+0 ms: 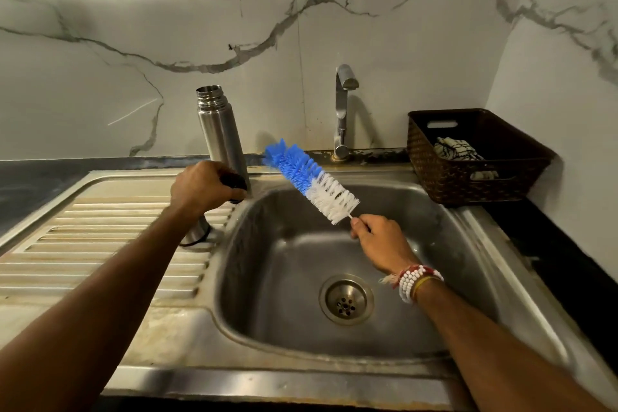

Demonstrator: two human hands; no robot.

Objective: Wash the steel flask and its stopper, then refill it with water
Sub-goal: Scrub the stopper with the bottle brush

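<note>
The steel flask (219, 134) stands upright and uncapped on the drainboard at the sink's back left corner. My left hand (200, 187) is closed around a black object (234, 181), apparently the stopper, right against the flask's base. My right hand (381, 242) pinches the thin handle of a bottle brush (311, 179) with blue and white bristles. The brush slants up and left over the sink bowl (294, 264), its blue tip close to the flask. A steel cup-shaped cap (197, 233) sits upside down on the drainboard, partly hidden by my left forearm.
The tap (342, 110) rises behind the bowl with no water running. A brown woven basket (468, 177) holding a patterned cloth sits at the back right on the dark counter. The ribbed drainboard (100, 244) fills the left side. The drain (346, 299) lies open in the bowl.
</note>
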